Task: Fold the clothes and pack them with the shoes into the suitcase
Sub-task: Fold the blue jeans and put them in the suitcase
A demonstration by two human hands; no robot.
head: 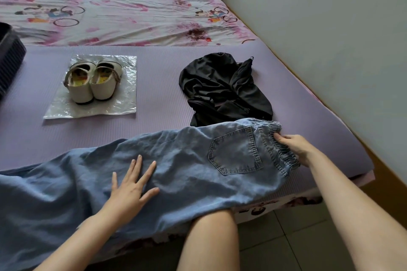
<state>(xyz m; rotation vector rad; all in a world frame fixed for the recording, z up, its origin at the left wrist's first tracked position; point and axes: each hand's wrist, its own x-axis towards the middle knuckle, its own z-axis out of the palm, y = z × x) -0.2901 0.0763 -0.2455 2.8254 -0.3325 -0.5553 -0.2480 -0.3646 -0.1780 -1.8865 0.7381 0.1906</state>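
Shoes (93,86) on plastic bag (126,103) (paired)

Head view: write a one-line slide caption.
Left hand presses blue jeans on the purple mat, right hand grips their waistband; shoes and black garment lie beyond.

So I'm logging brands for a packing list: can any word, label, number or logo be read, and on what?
No readable text anywhere.
The jeans show a plain pocket, no tag.
The shoes have insole prints too blurred to read.
The bedsheet has cartoon figures, no legible words.
The black garment shows none.
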